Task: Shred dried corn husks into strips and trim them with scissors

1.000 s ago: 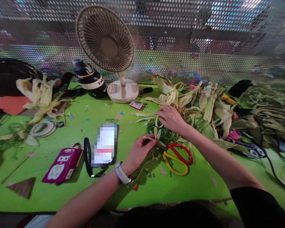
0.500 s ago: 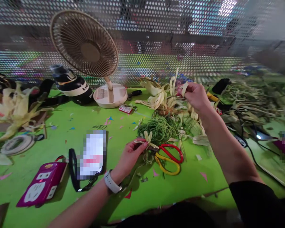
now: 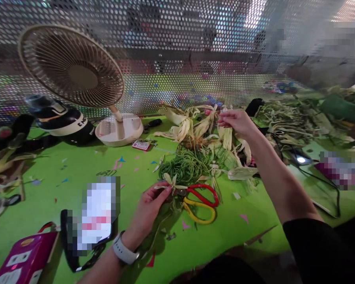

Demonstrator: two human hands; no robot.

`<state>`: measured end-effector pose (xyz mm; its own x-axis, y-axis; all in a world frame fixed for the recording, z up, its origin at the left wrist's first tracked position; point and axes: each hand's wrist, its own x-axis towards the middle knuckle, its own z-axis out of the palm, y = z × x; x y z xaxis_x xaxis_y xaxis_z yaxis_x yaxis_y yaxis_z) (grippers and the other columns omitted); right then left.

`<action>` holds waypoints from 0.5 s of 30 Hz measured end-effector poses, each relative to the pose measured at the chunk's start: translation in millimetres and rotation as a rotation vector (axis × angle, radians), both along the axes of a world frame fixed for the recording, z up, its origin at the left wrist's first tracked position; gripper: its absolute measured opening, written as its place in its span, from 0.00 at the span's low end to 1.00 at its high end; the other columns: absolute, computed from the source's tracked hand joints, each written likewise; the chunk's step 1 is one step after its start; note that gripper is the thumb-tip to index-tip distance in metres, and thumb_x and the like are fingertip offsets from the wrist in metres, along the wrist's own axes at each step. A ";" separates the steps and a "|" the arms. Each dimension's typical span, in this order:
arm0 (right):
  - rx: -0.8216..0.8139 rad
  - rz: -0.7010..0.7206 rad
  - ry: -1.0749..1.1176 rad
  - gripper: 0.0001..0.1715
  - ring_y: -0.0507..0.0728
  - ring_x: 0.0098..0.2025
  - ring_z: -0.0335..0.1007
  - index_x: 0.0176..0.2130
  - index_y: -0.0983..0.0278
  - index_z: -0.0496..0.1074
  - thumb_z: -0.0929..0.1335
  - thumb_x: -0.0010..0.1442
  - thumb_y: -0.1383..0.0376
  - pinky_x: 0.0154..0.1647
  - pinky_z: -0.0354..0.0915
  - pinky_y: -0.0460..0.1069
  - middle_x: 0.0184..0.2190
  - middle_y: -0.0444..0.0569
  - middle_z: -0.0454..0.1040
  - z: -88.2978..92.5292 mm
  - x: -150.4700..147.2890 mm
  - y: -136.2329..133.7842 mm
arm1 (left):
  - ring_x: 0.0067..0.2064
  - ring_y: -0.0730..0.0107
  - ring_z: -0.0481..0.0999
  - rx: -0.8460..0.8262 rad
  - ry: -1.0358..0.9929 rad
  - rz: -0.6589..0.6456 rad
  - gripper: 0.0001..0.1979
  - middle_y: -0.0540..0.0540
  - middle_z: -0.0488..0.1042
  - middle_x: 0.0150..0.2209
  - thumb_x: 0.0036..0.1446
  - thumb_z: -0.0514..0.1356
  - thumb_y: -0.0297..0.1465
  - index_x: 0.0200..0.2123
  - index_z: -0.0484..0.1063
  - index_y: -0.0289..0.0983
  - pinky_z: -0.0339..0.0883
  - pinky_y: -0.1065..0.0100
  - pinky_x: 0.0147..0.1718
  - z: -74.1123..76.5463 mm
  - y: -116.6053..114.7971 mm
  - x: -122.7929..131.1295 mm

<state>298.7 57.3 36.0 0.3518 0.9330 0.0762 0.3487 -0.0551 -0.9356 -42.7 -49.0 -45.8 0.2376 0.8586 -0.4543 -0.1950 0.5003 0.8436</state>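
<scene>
My left hand point(image 3: 150, 204), with a white watch on its wrist, pinches a small corn husk flower point(image 3: 172, 184) with several pale petals. Right beside it lies a pair of scissors point(image 3: 200, 203) with one red and one yellow handle loop; the blades are mostly hidden. A tangle of green string point(image 3: 187, 163) sits just behind the flower. Farther back, my right hand point(image 3: 236, 121) is closed, fingertips together, at the pile of dried corn husks point(image 3: 182, 125). Whatever is between those fingertips is too small to make out.
A fan point(image 3: 83, 77) and a black bottle point(image 3: 66, 126) stand at the back left. A phone point(image 3: 96, 217) and a purple power strip point(image 3: 25, 258) lie front left. More dried husks point(image 3: 296, 122) and a cable point(image 3: 325, 179) are to the right. A perforated metal panel point(image 3: 177, 59) closes the back.
The view has turned to the right, so things sit farther left. The pale husk strip seen in my right fingers is no longer plain there. My left hand keeps its hold on the flower.
</scene>
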 end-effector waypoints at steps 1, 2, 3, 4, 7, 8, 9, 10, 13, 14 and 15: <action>-0.016 0.006 -0.073 0.06 0.52 0.27 0.73 0.33 0.66 0.73 0.66 0.54 0.73 0.32 0.69 0.48 0.26 0.47 0.77 -4.4 4.0 -10.9 | 0.31 0.76 0.75 0.007 0.009 0.003 0.17 0.50 0.78 0.31 0.40 0.71 0.36 0.34 0.75 0.35 0.70 0.75 0.32 0.3 0.2 0.2; -0.035 0.027 -0.155 0.06 0.52 0.28 0.73 0.33 0.66 0.74 0.66 0.54 0.72 0.34 0.69 0.48 0.27 0.47 0.77 -7.9 7.8 -22.7 | 0.32 0.76 0.75 0.013 0.023 0.002 0.17 0.50 0.78 0.31 0.39 0.71 0.36 0.34 0.75 0.35 0.70 0.75 0.33 0.6 0.5 0.3; -0.058 0.040 -0.252 0.06 0.53 0.29 0.73 0.32 0.66 0.74 0.66 0.54 0.71 0.34 0.68 0.49 0.27 0.47 0.77 -10.4 11.2 -35.4 | 0.32 0.76 0.75 0.017 0.039 -0.002 0.17 0.50 0.78 0.31 0.39 0.71 0.36 0.34 0.75 0.35 0.70 0.76 0.33 0.9 0.9 0.3; -0.097 0.088 -0.367 0.06 0.54 0.29 0.73 0.32 0.65 0.74 0.66 0.55 0.68 0.34 0.68 0.49 0.26 0.47 0.76 -11.7 13.9 -48.9 | 0.32 0.76 0.75 0.021 0.057 -0.004 0.18 0.50 0.78 0.32 0.39 0.71 0.36 0.34 0.75 0.35 0.70 0.76 0.33 1.3 1.5 0.2; -0.204 0.357 -0.655 0.11 0.57 0.34 0.72 0.36 0.64 0.76 0.66 0.57 0.61 0.37 0.66 0.51 0.31 0.48 0.77 -11.7 16.3 -90.8 | 0.30 0.77 0.74 0.027 0.107 -0.022 0.19 0.50 0.78 0.31 0.38 0.72 0.36 0.34 0.75 0.35 0.68 0.76 0.30 2.3 3.1 -0.4; -0.226 0.472 -0.736 0.12 0.58 0.37 0.72 0.38 0.63 0.76 0.65 0.58 0.61 0.40 0.65 0.52 0.35 0.49 0.77 -11.9 15.4 -103.4 | 0.29 0.77 0.73 0.028 0.122 -0.038 0.19 0.50 0.78 0.31 0.38 0.71 0.36 0.35 0.75 0.35 0.68 0.76 0.29 2.4 3.5 -0.6; -0.233 0.552 -0.818 0.13 0.59 0.41 0.71 0.40 0.62 0.76 0.65 0.58 0.61 0.42 0.64 0.53 0.38 0.50 0.76 -12.7 14.2 -114.3 | 0.29 0.76 0.73 0.031 0.136 -0.059 0.20 0.49 0.78 0.32 0.39 0.71 0.36 0.36 0.74 0.36 0.68 0.75 0.29 2.2 3.8 -0.8; -0.247 0.599 -0.880 0.14 0.61 0.44 0.70 0.43 0.62 0.75 0.66 0.58 0.61 0.45 0.63 0.54 0.41 0.52 0.75 -14.2 12.9 -123.2 | 0.29 0.76 0.73 0.039 0.151 -0.080 0.20 0.49 0.78 0.32 0.40 0.70 0.37 0.38 0.74 0.36 0.68 0.74 0.29 2.0 4.1 -1.0; -0.307 0.601 -1.015 0.09 0.62 0.42 0.69 0.36 0.64 0.75 0.67 0.57 0.62 0.44 0.61 0.55 0.37 0.53 0.74 -19.5 11.2 -136.7 | 0.33 0.73 0.75 0.108 0.205 -0.102 0.21 0.48 0.77 0.36 0.43 0.68 0.38 0.42 0.73 0.38 0.69 0.71 0.34 1.9 5.7 -1.5; -0.294 0.581 -1.031 0.09 0.61 0.41 0.68 0.33 0.64 0.75 0.66 0.58 0.63 0.43 0.61 0.54 0.35 0.53 0.73 -20.0 11.4 -137.4 | 0.36 0.71 0.75 0.149 0.229 -0.102 0.21 0.48 0.77 0.37 0.44 0.68 0.38 0.42 0.72 0.38 0.70 0.70 0.37 2.7 6.6 -1.8; -0.265 0.551 -1.024 0.09 0.60 0.39 0.68 0.31 0.63 0.74 0.66 0.58 0.63 0.42 0.61 0.53 0.34 0.52 0.73 -19.3 11.7 -136.7 | 0.38 0.69 0.75 0.201 0.264 -0.105 0.21 0.47 0.77 0.38 0.45 0.67 0.38 0.43 0.72 0.38 0.69 0.68 0.40 4.1 7.7 -2.3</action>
